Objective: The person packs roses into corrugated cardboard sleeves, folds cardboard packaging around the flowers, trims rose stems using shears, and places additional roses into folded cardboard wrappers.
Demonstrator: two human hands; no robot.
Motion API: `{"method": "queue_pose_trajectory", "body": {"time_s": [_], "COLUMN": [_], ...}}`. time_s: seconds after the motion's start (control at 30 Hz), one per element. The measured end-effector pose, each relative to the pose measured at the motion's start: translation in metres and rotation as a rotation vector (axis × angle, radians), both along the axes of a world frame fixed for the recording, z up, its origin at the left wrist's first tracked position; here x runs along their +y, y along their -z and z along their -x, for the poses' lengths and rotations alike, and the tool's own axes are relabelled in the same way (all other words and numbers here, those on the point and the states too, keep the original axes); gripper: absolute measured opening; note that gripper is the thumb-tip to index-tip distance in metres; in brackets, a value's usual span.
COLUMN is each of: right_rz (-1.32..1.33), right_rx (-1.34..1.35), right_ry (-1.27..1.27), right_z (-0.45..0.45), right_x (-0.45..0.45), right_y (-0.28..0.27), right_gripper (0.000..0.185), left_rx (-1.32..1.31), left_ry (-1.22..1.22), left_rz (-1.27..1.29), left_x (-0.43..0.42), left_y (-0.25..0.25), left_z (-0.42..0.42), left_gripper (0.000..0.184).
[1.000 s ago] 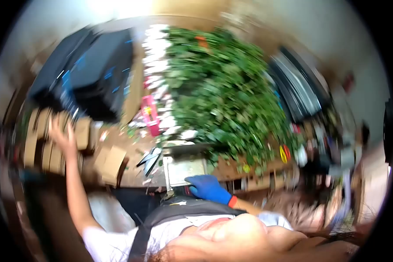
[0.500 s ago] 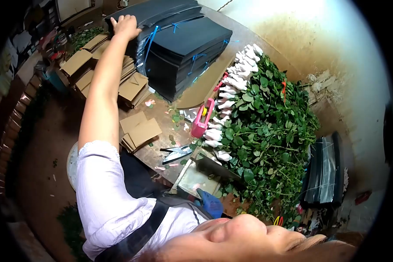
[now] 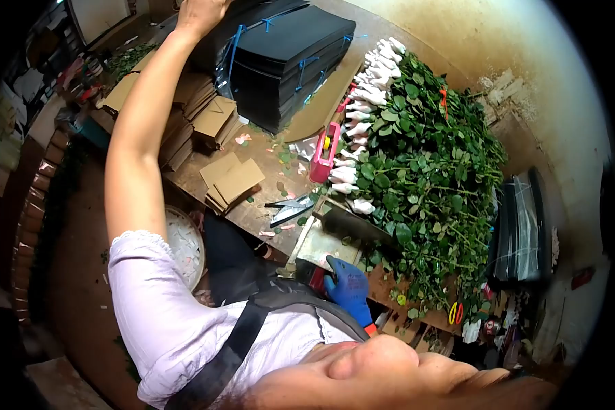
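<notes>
My bare left hand [image 3: 202,15] reaches to the top edge of the view, beside the stack of black sheets [image 3: 287,48] tied with blue strings. Its fingers are partly cut off by the edge, so their grip is hidden. My right hand [image 3: 349,285], in a blue glove with a red cuff, is low near my body. Thumb and fingers look apart beside a dark red object [image 3: 313,277]; contact is unclear. Just above it is a metal tray [image 3: 321,247]. Scissors [image 3: 290,205] lie on the table near folded cardboard pieces [image 3: 232,179].
A pink tape dispenser [image 3: 325,152] stands beside a large pile of leafy stems [image 3: 424,178] with white-wrapped heads [image 3: 365,99]. More cardboard [image 3: 215,117] is stacked at left. A round container of scraps [image 3: 184,246] sits below the table edge. Wrapped black sheets [image 3: 523,229] stand at right.
My left hand has moved up toward the frame edge from the top of the black stack. My gloved right hand has come further into view, up and to the right. The whole view has shifted slightly.
</notes>
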State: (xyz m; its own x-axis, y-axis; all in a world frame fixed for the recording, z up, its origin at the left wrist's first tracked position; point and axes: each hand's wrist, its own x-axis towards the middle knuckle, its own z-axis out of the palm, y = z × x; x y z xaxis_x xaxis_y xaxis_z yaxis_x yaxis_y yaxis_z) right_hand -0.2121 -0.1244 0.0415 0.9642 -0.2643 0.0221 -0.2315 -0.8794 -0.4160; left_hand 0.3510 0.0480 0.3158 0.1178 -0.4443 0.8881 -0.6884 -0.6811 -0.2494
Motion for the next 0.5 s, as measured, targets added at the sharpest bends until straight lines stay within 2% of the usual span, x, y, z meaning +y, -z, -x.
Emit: {"method": "queue_pose_trajectory", "body": {"time_s": [0.03,0.1,0.17,0.23,0.3,0.37,0.47,0.5], "right_rz": [-0.127,-0.379,-0.265,-0.054,0.079,0.139,-0.110,-0.049], "right_rx": [-0.039,-0.119,-0.424,-0.597,-0.787,-0.869,-0.775,-0.850], "right_ry": [-0.001,0.005,0.044,0.066,0.029,0.071,0.195,0.176], "right_z": [0.000,-0.005,-0.030,-0.052,-0.072,-0.085,-0.059,-0.045], "right_x": [-0.002,-0.008,-0.014,-0.013,-0.017,-0.022,-0.065,-0.067], "right_y": [-0.004,-0.014,-0.042,-0.094,-0.119,-0.124,-0.104,-0.125], "right_gripper": [0.056,0.059,0.078,0.100,0.114,0.118,0.061,0.050], "left_rx": [0.055,0.169,0.215,0.379,0.297,0.208,0.275,0.067], "left_ry": [0.127,0.386,0.559,0.595,0.787,0.979,1.473,1.570], "left_rz": [0.039,0.117,0.170,0.154,0.240,0.270,0.325,0.424], "left_x": [-0.007,-0.027,-0.050,-0.068,-0.084,-0.095,-0.104,-0.116], "left_y": [-0.006,-0.013,-0.004,0.031,0.061,0.080,0.106,0.110], "left_z": [0.025,0.083,0.160,0.217,0.282,0.339,0.385,0.382], "left_gripper": [0.011,0.021,0.039,0.033,0.047,0.054,0.056,0.053]}}
